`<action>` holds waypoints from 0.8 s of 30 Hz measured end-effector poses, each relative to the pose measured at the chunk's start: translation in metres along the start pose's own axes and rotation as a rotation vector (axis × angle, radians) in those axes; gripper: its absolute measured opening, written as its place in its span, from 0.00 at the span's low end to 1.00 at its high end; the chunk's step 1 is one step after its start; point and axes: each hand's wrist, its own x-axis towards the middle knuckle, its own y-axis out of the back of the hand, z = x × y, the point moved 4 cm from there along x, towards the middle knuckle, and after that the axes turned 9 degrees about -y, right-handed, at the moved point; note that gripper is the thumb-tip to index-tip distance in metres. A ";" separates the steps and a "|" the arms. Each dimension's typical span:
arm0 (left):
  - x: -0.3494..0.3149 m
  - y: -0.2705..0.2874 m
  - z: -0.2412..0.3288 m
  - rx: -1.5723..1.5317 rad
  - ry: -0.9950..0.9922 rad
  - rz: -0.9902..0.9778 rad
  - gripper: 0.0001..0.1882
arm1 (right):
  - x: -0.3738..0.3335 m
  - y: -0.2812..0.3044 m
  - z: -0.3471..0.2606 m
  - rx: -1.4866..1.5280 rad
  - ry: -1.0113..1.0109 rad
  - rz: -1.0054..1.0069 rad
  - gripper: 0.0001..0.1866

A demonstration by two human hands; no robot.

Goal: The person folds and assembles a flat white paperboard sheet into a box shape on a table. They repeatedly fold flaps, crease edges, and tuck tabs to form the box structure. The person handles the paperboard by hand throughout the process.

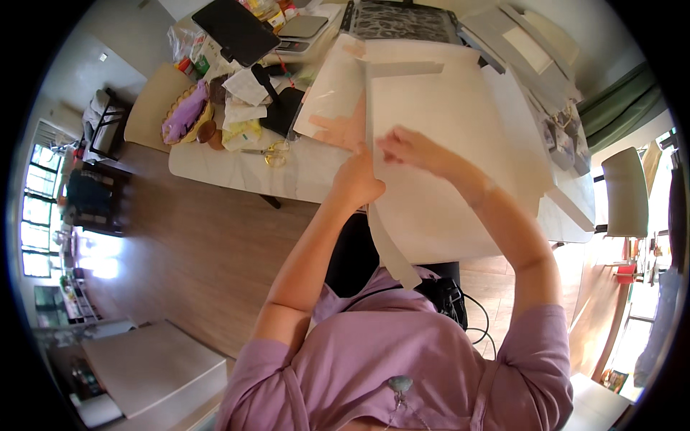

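A large cream sheet of paper [445, 187] covers the right part of the table and overhangs the near edge. Along its left side runs a long narrow pale strip [392, 251], whose lower end dangles over my lap. My left hand [357, 181] is closed on this strip at the sheet's left edge. Just right of it, my right hand [408, 149] hovers over the sheet with fingers curled and slightly blurred; what they hold, if anything, is hidden. A shorter grey-white strip [407, 70] lies across the sheet's far end. Left of my hands lies a pink-and-white sheet [334, 115].
Yellow-handled scissors [275, 153] lie near the table's left front edge. Beyond them stand a black tablet on a stand [237, 32], a basket with purple cloth [187, 115] and a kitchen scale [298, 32]. Grey boxes [517, 43] line the far right; a chair [624, 190] stands right.
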 end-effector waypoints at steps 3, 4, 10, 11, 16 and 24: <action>-0.001 -0.001 0.000 -0.139 0.010 0.011 0.35 | -0.077 -0.034 0.008 -0.343 0.124 0.020 0.35; 0.000 -0.002 0.002 -0.169 0.002 0.014 0.35 | -0.104 -0.046 0.005 -0.388 0.175 0.036 0.38; 0.003 -0.004 0.016 -0.219 -0.033 0.019 0.36 | -0.133 -0.096 0.000 -0.761 0.158 0.262 0.39; 0.000 -0.001 0.019 -0.242 -0.001 0.010 0.36 | -0.131 -0.098 -0.001 -0.768 0.156 0.273 0.36; 0.005 -0.011 0.000 -0.222 -0.125 0.162 0.43 | -0.116 -0.098 -0.001 -0.782 0.123 0.243 0.28; -0.008 0.001 0.022 -0.304 -0.121 0.013 0.48 | -0.111 -0.046 -0.005 -0.715 0.188 0.210 0.22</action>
